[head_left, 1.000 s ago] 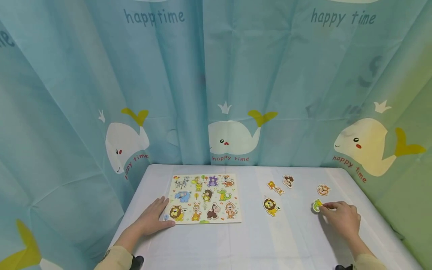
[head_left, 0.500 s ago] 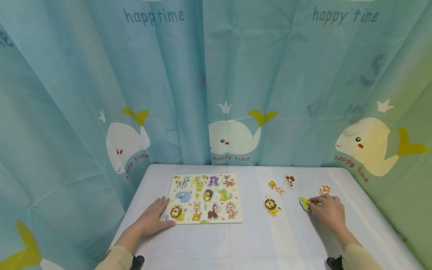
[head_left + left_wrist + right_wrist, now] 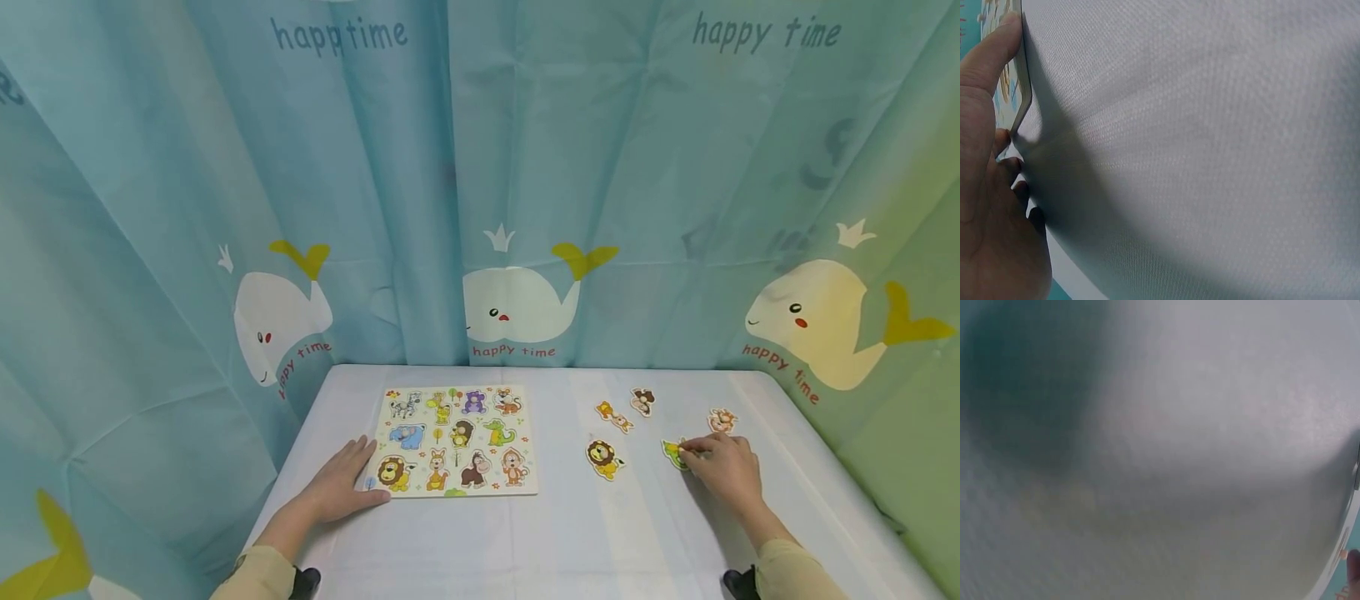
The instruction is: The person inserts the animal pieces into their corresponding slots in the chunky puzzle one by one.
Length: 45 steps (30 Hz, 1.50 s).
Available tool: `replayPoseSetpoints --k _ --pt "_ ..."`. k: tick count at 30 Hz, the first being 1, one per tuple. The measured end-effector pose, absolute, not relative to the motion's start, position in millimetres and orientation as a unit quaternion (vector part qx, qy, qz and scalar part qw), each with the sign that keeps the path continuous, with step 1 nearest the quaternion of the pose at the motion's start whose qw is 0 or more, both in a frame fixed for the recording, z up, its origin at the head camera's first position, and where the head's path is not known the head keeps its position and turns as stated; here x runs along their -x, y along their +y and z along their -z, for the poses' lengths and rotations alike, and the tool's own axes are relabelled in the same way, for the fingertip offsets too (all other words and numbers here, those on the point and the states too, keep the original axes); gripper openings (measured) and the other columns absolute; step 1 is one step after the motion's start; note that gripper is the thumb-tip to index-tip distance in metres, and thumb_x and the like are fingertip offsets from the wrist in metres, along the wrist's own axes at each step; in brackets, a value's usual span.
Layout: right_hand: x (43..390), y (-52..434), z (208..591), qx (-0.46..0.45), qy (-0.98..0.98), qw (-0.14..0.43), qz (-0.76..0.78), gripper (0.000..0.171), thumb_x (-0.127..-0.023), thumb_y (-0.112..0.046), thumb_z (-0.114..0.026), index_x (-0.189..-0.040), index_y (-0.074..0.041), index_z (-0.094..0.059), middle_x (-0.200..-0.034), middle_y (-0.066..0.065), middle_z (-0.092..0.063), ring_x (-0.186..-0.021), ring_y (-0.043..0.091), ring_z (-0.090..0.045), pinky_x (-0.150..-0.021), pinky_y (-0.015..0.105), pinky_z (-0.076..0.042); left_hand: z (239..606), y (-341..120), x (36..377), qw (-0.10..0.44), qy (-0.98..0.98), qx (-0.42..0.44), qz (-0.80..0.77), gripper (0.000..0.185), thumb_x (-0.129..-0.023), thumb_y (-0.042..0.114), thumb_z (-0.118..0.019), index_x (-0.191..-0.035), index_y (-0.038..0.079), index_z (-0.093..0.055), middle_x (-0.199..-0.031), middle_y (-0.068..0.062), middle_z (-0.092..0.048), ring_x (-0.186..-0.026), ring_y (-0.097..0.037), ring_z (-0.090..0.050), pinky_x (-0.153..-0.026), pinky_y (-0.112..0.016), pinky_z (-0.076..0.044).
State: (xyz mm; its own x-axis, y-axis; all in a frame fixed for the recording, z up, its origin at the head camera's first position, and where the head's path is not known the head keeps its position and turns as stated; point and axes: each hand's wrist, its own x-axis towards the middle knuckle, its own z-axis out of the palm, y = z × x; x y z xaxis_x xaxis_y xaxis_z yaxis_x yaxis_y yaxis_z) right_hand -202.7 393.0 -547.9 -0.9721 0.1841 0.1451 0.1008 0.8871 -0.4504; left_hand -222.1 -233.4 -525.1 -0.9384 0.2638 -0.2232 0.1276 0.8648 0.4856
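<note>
The right hand is pinching a green animal piece with its fingertips, and the piece is lying low on the white table, well to the right of the puzzle board. The piece is peeking out at the left of the fingers, so most of its shape is showing but its picture is too small to read. The left hand is resting flat on the table with straight, relaxed fingers, its thumb touching the board's near left corner; the left wrist view is showing that thumb lying against the board's edge.

Further right of the board, loose pieces are lying apart from one another: a lion piece nearest the board, an orange piece and a brown piece behind it, and a pale orange piece just beyond the right hand. The board itself is showing rows of animal pictures. Behind the board, a blue curtain printed with whales is hanging around the table. The right wrist view is showing only blurred white cloth.
</note>
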Motion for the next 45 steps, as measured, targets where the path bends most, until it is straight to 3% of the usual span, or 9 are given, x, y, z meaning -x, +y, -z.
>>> replayPoseSetpoints --k 14,31,38,45 --pt "201 385 543 0.128 -0.967 0.097 -0.199 0.026 -0.087 -0.029 -0.078 -0.088 -0.003 -0.076 -0.096 0.019 -0.066 -0.100 0.048 -0.049 -0.078 0.061 -0.039 525 -235 222 0.143 0.953 -0.108 -0.244 0.104 -0.083 0.057 -0.078 -0.158 -0.001 -0.033 -0.165 -0.026 -0.024 -0.151 -0.049 -0.017 -0.118 -0.069 -0.020" --pt "204 381 543 0.131 -0.964 0.109 -0.207 0.023 -0.087 -0.024 -0.076 -0.087 -0.001 -0.077 -0.097 0.019 -0.064 -0.098 0.044 -0.049 -0.077 0.059 -0.038 526 -234 223 0.140 0.955 -0.102 -0.239 0.107 -0.081 0.059 -0.078 -0.158 0.000 -0.034 -0.165 -0.025 -0.025 -0.151 -0.048 -0.018 -0.118 -0.069 -0.021" --pt "205 380 539 0.116 -0.965 0.094 -0.217 0.020 -0.089 -0.018 -0.072 -0.094 0.000 -0.078 -0.106 0.024 -0.064 -0.109 0.050 -0.044 -0.084 0.064 -0.035 526 -234 222 0.140 0.956 -0.102 -0.239 0.106 -0.081 0.059 -0.078 -0.158 0.001 -0.034 -0.165 -0.025 -0.025 -0.151 -0.048 -0.018 -0.118 -0.069 -0.021" --pt "207 379 543 0.090 -0.969 0.102 -0.208 0.013 -0.088 -0.014 -0.074 -0.092 -0.004 -0.079 -0.102 0.019 -0.066 -0.106 0.047 -0.047 -0.081 0.061 -0.037 528 -234 223 0.139 0.956 -0.104 -0.238 0.106 -0.081 0.060 -0.078 -0.158 0.001 -0.034 -0.165 -0.024 -0.025 -0.151 -0.048 -0.018 -0.118 -0.069 -0.021"
